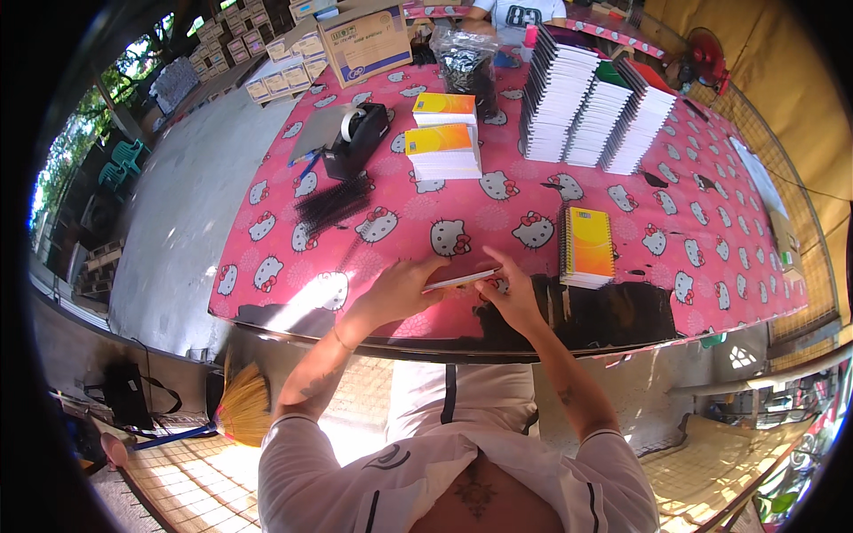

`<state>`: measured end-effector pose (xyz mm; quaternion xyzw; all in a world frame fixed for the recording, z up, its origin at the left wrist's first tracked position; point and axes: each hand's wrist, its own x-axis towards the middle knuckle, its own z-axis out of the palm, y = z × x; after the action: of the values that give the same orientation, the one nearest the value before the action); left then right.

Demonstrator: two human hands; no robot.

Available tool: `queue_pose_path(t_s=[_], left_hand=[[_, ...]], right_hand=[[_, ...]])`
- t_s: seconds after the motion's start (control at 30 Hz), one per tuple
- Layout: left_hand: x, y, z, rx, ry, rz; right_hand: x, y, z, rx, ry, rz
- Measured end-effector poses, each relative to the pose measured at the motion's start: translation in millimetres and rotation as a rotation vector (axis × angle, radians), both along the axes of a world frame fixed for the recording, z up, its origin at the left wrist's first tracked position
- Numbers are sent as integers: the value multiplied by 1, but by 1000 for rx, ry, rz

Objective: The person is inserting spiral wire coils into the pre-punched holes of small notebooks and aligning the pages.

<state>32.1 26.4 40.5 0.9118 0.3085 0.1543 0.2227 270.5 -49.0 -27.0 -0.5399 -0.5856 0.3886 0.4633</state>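
Between my two hands, just above the near edge of the table, is a thin pad of white sheets [462, 280], seen almost edge-on. My left hand [407, 286] grips its left end, thumb on the far side. The fingers of my right hand [512, 295] pinch its right end. To the right of my right hand stands a pile of yellow-orange spiral notebooks [590, 244]. Beyond my left hand lie loose black spiral binding coils [333, 206]. Two stacks of unbound yellow-covered pads [444, 153] sit farther ahead.
A pink patterned cloth [498, 209] covers the table. Tall notebook stacks [562, 102] rise at the far right. A black tape dispenser [360, 147], a bag of coils [469, 75] and a cardboard box [366, 49] stand beyond. Another person [518, 12] is across the table. A broom [242, 404] lies at left.
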Motion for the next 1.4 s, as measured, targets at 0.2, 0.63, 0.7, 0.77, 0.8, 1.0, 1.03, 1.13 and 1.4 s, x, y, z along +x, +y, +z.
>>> queue_pose_path(t_s=[0.2, 0.63, 0.7, 0.77, 0.8, 1.0, 1.03, 1.13, 1.4], left_hand=[[-15, -18, -33, 103, -445, 268], [10, -25, -43, -119, -533, 155], [-15, 17, -46, 264, -495, 426], [-48, 62, -46, 470, -154, 794], [-77, 80, -68, 513, -63, 768], [-23, 16, -26, 176, -457, 396], [-20, 1, -20, 90, -491, 356], [-13, -21, -21, -11, -534, 364], [-18, -6, -31, 125, -454, 429]], right_hand=[[-27, 9, 5, 135, 216, 12], [1, 5, -10, -59, 267, 16], [10, 0, -11, 13, 312, -44], [9, -1, -15, 60, 337, -53], [1, 3, -14, 77, 342, -10], [4, 3, 2, 28, 214, 30], [4, 4, 0, 47, 220, 46], [7, 7, -6, 65, 181, 69], [4, 4, -3, 16, 191, 66]])
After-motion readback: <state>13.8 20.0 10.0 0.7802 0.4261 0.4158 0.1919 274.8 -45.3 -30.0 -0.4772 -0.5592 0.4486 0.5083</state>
